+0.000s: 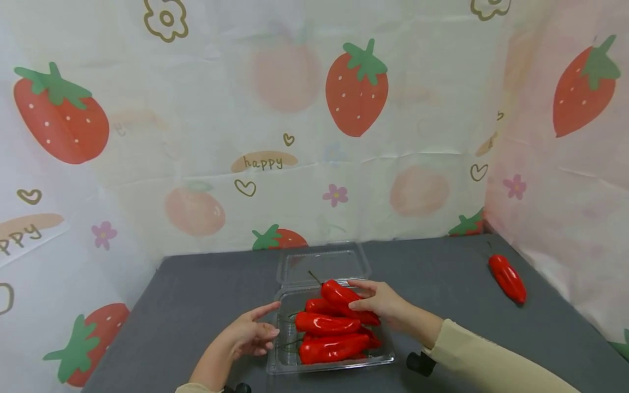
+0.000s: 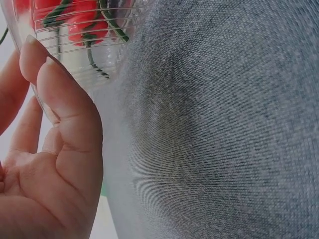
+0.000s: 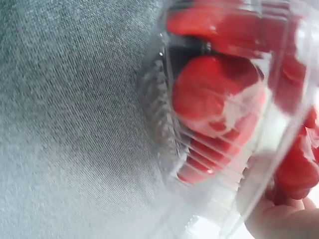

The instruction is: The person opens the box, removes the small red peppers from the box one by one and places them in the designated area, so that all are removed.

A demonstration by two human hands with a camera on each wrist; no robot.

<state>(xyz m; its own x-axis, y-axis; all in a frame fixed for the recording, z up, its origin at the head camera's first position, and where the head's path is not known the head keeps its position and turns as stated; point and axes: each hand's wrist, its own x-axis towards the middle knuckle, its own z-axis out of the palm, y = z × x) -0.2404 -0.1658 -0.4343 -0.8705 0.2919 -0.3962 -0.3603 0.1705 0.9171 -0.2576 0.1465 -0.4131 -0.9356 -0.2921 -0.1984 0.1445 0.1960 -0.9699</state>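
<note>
The right hand [image 1: 388, 305] pinches the top pepper [image 1: 344, 297] on the heaped clear tray [image 1: 282, 357]; the left hand [image 1: 248, 335], fingers relaxed, touches the tray's near wall. Piled peppers may roll onto the desk [image 1: 196, 295].

A lone red pepper [image 1: 507, 278] is lying well apart on the grey tablecloth [image 1: 196, 295], near the right wall; a strawberry-printed backdrop [image 1: 295, 120] is hanging behind, wrapping round both sides; "happy" lettering [image 1: 263, 161] is showing on it.
</note>
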